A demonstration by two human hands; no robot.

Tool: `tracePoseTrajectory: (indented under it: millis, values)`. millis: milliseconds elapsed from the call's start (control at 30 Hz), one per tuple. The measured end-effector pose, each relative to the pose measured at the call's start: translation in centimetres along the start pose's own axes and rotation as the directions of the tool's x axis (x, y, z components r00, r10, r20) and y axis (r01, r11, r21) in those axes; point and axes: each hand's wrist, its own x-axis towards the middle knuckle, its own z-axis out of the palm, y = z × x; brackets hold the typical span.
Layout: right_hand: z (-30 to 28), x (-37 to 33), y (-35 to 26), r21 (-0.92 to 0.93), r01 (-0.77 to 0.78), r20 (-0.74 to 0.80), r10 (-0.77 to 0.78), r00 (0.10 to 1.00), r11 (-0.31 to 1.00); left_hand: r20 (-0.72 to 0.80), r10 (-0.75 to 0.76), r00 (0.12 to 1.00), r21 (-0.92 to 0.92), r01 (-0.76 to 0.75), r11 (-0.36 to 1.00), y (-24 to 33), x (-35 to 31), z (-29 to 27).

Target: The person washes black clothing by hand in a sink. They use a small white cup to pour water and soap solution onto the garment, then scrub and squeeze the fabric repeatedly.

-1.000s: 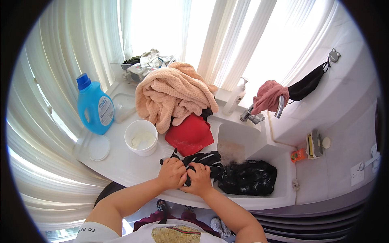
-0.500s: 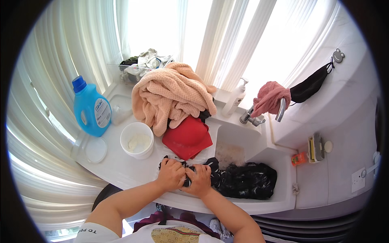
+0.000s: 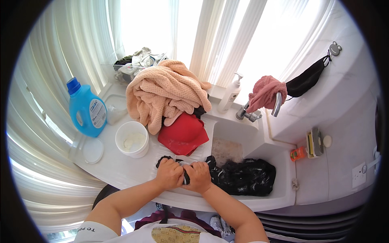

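My left hand (image 3: 169, 174) and my right hand (image 3: 198, 177) are side by side over the ridged washboard part of the white sink (image 3: 216, 121). Both are closed, with fingers curled around a bunched stretch of a wet black garment (image 3: 247, 178). A short end of the cloth sticks out beyond my left hand. The rest trails right into the basin, where it lies in a heap with whitish suds on it. Just beyond my hands is a red padded bra (image 3: 183, 135), partly under a peach waffle-weave towel (image 3: 162, 95).
To the left stand a white tub (image 3: 142, 150) with white powder, its round lid (image 3: 92, 150) and a blue detergent bottle (image 3: 86, 107). A pump bottle (image 3: 229, 97) is by the faucet (image 3: 276, 106), which has a pink cloth (image 3: 266, 92) over it. Cloudy water (image 3: 227, 150) shows in the basin.
My hands have drawn the gripped cloth tighter together, and the fingers of my right hand are curled more firmly. The view has shifted slightly; the other things stay in place.
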Motion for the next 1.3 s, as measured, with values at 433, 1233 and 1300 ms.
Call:
tracePoseTrajectory:
  millis: [433, 1233, 1300]
  values:
    - [-1.1, -2.1, -2.6, -0.024, 0.049, 0.056, -0.048, 0.997, 0.999, 0.065, 0.122, 0.990, -0.041, -0.119, 0.992, 1.5, -2.4, -3.9]
    - [3.1, 5.7, 0.3, -0.266, -0.529, -0.024, 0.543, 0.839, 0.806, 0.073, -0.146, 0.987, 0.224, 0.126, 0.966, -3.8, 4.5, -1.0]
    - [0.2, 2.8, -1.3, -0.170, -0.384, 0.232, 0.415, 0.880, 0.908, 0.305, -0.218, 0.927, 0.204, 0.160, 0.966, -1.2, 1.0, -2.6]
